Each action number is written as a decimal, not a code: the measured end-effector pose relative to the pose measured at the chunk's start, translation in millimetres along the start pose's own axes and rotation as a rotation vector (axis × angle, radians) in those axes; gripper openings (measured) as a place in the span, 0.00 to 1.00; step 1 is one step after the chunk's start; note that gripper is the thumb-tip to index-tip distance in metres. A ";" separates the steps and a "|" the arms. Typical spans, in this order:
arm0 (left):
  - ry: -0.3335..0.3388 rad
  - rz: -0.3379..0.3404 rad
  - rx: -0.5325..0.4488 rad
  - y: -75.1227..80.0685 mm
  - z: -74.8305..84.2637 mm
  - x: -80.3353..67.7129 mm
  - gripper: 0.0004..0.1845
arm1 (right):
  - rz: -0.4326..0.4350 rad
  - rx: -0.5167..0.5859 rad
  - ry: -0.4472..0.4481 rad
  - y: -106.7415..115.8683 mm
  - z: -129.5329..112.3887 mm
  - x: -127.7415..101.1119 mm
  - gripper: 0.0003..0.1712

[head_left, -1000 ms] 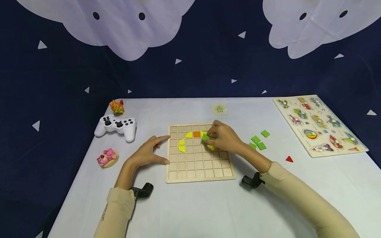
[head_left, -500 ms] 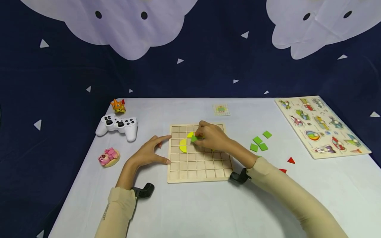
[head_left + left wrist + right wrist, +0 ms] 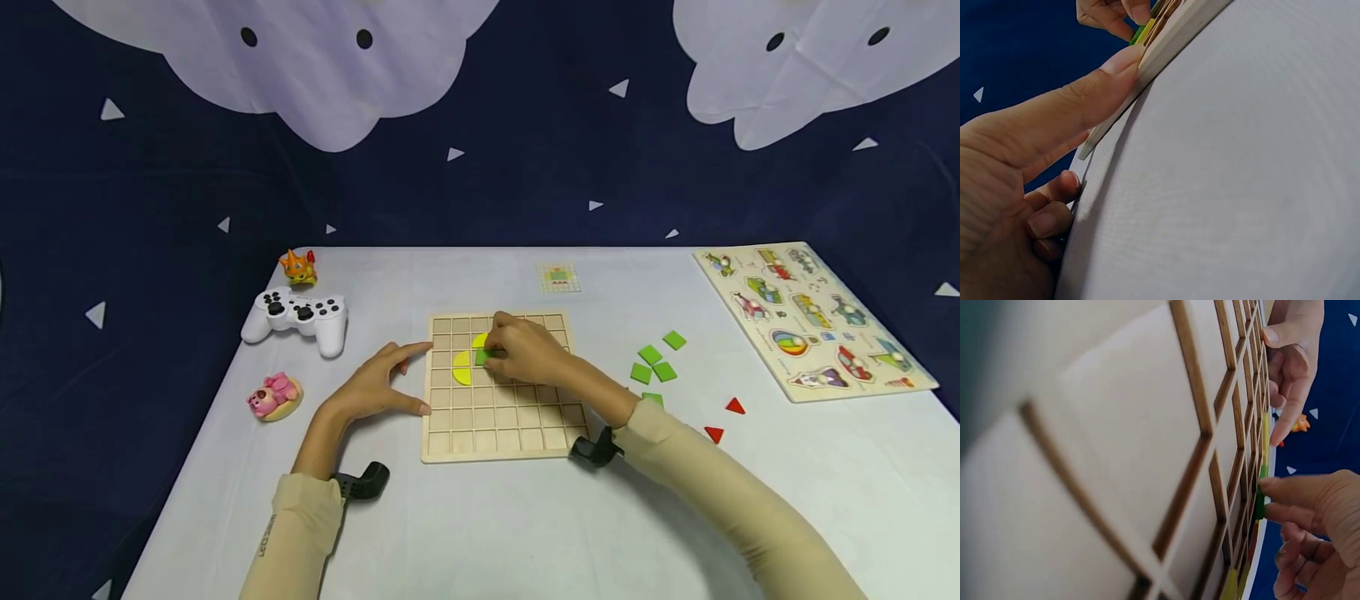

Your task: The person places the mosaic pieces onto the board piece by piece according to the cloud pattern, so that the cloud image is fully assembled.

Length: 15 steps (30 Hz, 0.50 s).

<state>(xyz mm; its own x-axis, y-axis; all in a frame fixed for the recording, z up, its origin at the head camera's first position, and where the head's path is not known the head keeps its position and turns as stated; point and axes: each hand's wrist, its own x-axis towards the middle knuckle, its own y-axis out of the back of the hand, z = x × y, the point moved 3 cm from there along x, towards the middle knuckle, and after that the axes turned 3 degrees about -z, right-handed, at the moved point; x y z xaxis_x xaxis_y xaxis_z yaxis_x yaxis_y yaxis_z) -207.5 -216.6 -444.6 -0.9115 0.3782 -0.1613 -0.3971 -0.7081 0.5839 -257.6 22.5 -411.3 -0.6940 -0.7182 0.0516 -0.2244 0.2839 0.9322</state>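
The right hand (image 3: pixel 525 349) pinches a green tile (image 3: pixel 482 358); the left hand (image 3: pixel 369 389), fingers spread, apparently steadies the grid board (image 3: pixel 497 419).

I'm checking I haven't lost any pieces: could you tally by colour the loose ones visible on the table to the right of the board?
Green pieces: 5
Red pieces: 2
Total: 7 visible; the right sleeve may hide more.
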 end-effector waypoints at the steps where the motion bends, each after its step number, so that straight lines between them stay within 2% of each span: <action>1: -0.001 0.001 -0.001 0.2 0.1 -0.2 0.52 | 0.002 0.003 0.003 -0.6 -0.5 -0.1 0.12; 10: -0.012 0.012 0.012 -0.5 -1.8 -0.2 0.52 | -0.025 0.071 -0.022 -1.0 -2.1 -0.1 0.06; 15: -0.004 0.013 0.022 -0.7 -2.0 0.8 0.52 | -0.033 0.032 -0.015 0.0 -3.2 0.7 0.07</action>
<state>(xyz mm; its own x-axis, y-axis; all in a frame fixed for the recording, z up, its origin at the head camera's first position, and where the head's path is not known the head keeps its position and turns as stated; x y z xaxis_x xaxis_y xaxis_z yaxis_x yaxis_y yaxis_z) -208.2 -217.0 -446.8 -0.9160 0.3718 -0.1505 -0.3830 -0.6994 0.6035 -256.0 20.0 -410.1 -0.6959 -0.7180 0.0151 -0.2693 0.2803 0.9214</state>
